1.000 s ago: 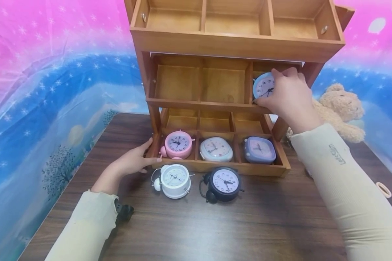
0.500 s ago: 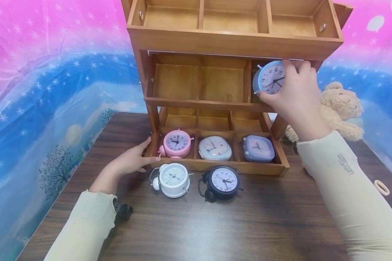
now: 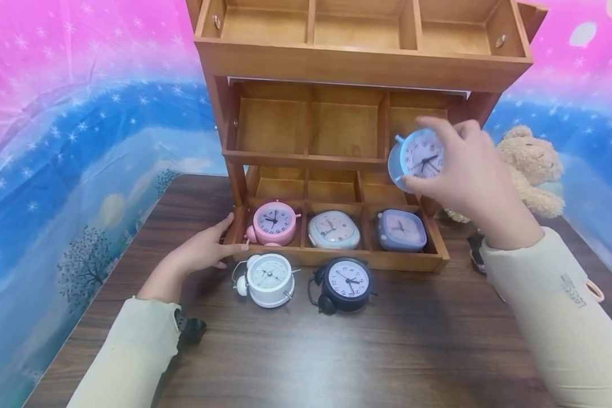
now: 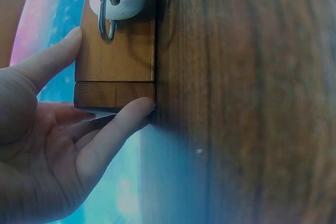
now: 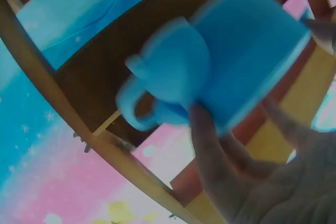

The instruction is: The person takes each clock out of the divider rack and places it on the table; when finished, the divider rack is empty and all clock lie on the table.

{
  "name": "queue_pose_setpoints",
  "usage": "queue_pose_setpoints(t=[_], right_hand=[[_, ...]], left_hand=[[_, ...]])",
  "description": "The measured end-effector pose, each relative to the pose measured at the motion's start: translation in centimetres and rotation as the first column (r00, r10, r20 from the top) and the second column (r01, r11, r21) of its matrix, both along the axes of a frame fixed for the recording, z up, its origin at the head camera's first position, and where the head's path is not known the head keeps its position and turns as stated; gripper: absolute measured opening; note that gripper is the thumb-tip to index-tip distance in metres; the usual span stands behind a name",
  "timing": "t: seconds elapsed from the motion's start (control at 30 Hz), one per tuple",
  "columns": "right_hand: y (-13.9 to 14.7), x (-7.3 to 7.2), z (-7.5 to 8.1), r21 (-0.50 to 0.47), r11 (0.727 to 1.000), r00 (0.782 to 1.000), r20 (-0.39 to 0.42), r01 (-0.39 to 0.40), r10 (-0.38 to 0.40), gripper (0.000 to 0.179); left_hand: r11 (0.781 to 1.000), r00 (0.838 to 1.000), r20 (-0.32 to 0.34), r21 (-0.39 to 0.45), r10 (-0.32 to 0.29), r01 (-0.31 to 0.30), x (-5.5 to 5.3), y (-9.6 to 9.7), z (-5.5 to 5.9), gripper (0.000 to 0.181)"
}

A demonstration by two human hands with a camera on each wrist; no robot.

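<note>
My right hand (image 3: 471, 170) pinches a light-blue twin-bell alarm clock (image 3: 422, 156) by its sides, thumb below and fingers above. The clock is tilted, in front of the right compartment of the middle tier. In the right wrist view its blue back and a bell (image 5: 178, 61) show, blurred. My left hand (image 3: 201, 246) holds the lower left corner of the wooden shelf (image 3: 362, 59), thumb and fingers on different sides of it, as the left wrist view shows. Close by that hand a white twin-bell alarm clock (image 3: 269, 279) lies face up, beside a black one (image 3: 348, 284).
The bottom tier holds a pink alarm clock (image 3: 274, 222), a white rounded clock (image 3: 334, 229) and a purple square clock (image 3: 402, 229). A teddy bear (image 3: 530, 167) sits behind the right arm. A pale ring (image 3: 595, 290) lies on the dark wooden table (image 3: 306, 357).
My right hand has lifted the light-blue clock out of the right middle compartment and brought it forward and down. The left hand keeps its place at the shelf corner.
</note>
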State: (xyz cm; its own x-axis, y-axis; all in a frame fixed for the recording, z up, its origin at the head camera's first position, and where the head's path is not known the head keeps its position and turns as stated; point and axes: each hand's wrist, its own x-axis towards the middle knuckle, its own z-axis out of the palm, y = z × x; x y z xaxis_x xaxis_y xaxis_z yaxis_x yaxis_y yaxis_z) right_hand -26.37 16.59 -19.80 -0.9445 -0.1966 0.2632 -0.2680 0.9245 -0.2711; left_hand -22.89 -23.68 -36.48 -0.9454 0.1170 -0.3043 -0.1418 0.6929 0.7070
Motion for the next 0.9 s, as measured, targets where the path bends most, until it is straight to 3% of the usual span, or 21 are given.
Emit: queue_pose_setpoints(t=[0.17,0.3,0.57,0.73,0.9], right_hand=[[0.5,1.8,-0.7,0.119,0.989,0.994,0.082,-0.082,0.072,0.080],[0.6,2.7,-1.7,0.160,0.977,0.981,0.152,-0.142,0.117,0.074],[1.1,3.3,-5.6,0.192,0.954,0.931,0.327,-0.232,0.160,0.074],[1.5,3.5,-7.5,0.223,0.937,0.910,0.378,-0.269,0.172,0.073],[1.6,3.8,-8.6,0.260,0.926,0.896,0.419,-0.273,0.146,0.070]], left_hand=[[1.000,1.000,0.011,0.017,-0.001,0.000,0.0,0.1,0.2,0.101],[1.000,1.000,0.016,0.012,0.000,0.000,0.0,0.2,0.3,0.101],[1.000,1.000,0.020,0.014,-0.004,0.003,0.0,0.2,0.1,0.101],[1.000,1.000,0.004,0.014,-0.006,0.006,0.0,0.1,0.0,0.101],[1.000,1.000,-0.003,0.013,-0.009,0.009,0.1,0.1,0.2,0.101]])
